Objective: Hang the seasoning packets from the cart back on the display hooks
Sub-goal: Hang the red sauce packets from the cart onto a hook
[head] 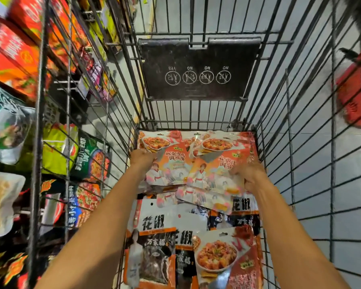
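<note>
Both my arms reach down into a wire shopping cart [300, 163]. Orange seasoning packets lie on its floor at the far end. My left hand [141, 160] grips the left edge of one orange packet [171, 161]. My right hand [249, 176] pinches the right edge of a second orange packet [215, 174] beside it. Nearer to me lie white and black pepper packets [154, 236] and one more orange packet [223, 261]. The display hooks themselves are out of sight.
Shelves with hanging and boxed goods [13, 126] run along the cart's left side, seen through the wires. A black child-seat flap [198, 67] hangs at the cart's far end. A red basket [350, 94] sits outside on the right, over grey floor.
</note>
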Tool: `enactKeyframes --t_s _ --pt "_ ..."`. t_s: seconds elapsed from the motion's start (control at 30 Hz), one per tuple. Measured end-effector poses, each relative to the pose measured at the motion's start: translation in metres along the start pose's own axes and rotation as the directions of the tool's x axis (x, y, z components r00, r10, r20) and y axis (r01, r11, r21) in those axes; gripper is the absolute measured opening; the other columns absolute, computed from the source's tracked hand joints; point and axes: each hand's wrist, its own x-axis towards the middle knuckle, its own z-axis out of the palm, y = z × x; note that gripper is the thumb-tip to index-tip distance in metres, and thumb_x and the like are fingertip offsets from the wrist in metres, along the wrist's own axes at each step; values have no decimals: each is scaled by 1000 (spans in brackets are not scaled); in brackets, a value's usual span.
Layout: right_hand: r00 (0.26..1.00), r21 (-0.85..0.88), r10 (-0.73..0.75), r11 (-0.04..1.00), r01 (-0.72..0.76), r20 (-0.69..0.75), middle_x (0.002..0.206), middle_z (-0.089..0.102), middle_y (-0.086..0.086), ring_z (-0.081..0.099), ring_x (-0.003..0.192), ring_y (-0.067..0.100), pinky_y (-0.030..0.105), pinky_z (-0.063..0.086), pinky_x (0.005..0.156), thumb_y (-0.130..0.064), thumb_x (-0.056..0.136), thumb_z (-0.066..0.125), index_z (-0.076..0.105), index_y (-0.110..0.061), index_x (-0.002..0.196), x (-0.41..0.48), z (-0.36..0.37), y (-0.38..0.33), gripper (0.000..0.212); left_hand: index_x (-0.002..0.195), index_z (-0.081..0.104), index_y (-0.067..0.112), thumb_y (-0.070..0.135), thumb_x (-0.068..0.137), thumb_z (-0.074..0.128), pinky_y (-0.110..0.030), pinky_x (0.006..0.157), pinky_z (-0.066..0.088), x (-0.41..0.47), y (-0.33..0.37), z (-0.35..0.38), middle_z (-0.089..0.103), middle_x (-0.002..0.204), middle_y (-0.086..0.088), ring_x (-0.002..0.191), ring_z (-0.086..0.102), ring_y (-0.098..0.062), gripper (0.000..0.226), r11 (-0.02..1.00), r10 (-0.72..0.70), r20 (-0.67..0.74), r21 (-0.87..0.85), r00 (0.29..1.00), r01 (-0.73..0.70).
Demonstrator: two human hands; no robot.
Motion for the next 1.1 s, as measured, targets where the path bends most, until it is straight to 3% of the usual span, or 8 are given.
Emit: enactKeyframes --t_s 0.13,0.23,0.4,0.5,0.73,0.87,1.0,1.1 --pt "1000 74 14 997 -14 0 83 57 10 52 62 22 23 46 51 5 80 61 53 -5 92 -11 1 18 18 69 56 -5 -11 78 66 -23 43 51 -7 -2 -13 61 53 -15 41 60 -16 16 992 -92 37 -81 995 95" --pt "999 217 38 975 -37 1 83 53 1 52 75 22 42 49 81 -5 82 68 50 -6 86 -14 1 23 18 108 58 -9 -5 77 70 -41 78 56 -11 -10 -19 67 95 -21 80 65 -30 33 970 -184 143 -132 973 202" --pt "976 199 171 960 -195 135 147 37 15 19 141 40 71 2 103 -18 79 76 28 0 145 -20 1 27 83 90 62 -3 2 87 64 -32 45 55 -26 -18 -17 70 68 -17 44 59 -26 6 892 -228 308 -314 924 325" --pt "972 173 155 967 -185 174 153 28 16 18 142 41 73 9 102 -18 71 82 24 1 147 -24 -1 31 97 72 58 0 1 86 64 -20 30 41 -31 -18 -15 55 48 -10 34 46 -21 15 886 -253 270 -320 929 335" --pt "979 279 -70 960 14 192 117 65 16 61 111 31 50 45 101 1 69 79 58 0 122 -57 -4 44 57 74 61 4 3 73 78 -15 36 41 -62 -12 -23 58 55 -2 45 54 -14 17 943 -70 86 -318 994 94" --pt "967 248 -227 949 194 114 85 69 2 63 80 17 29 49 68 -4 72 78 62 -14 85 -90 -12 41 22 75 66 8 0 71 79 -17 37 46 -101 -3 -40 63 66 -4 45 58 -12 16 938 127 -5 -324 992 -122" --pt "932 268 -326 923 278 157 99 63 1 61 93 16 35 45 93 -24 68 84 51 -11 125 -134 -21 29 67 45 61 16 13 78 76 -22 38 41 -163 9 -71 58 44 -1 35 49 -12 36 917 333 0 -232 943 -324" --pt "887 246 -391 910 334 246 133 56 13 56 119 26 44 45 103 -39 53 86 46 -9 137 -173 -26 15 99 59 63 9 12 81 72 -20 34 39 -212 14 -101 59 46 0 37 50 -12 24 865 430 -6 -285 903 -414"
